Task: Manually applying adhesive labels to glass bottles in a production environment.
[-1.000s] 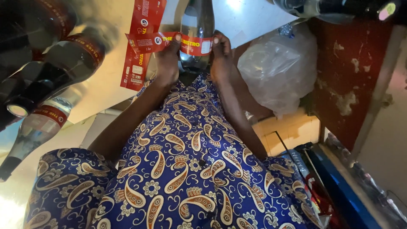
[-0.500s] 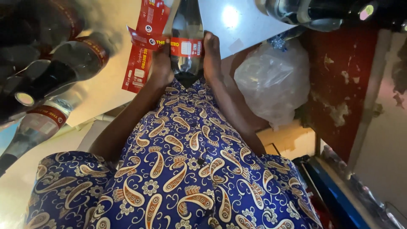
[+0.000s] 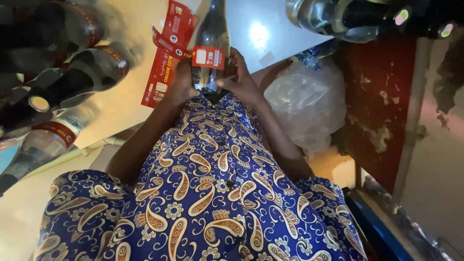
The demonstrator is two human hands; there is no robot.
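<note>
Both hands (image 3: 210,79) grip the dark glass bottle (image 3: 212,43); pressing the red paper label (image 3: 208,57) flat would seat it evenly.

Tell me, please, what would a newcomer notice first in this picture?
First, the dark glass bottle at top centre, held between the left hand and the right hand, with a red label on it. Red label strips hang just left of it. Below, a blue paisley garment fills the middle, and more bottles crowd the left edge.
</note>
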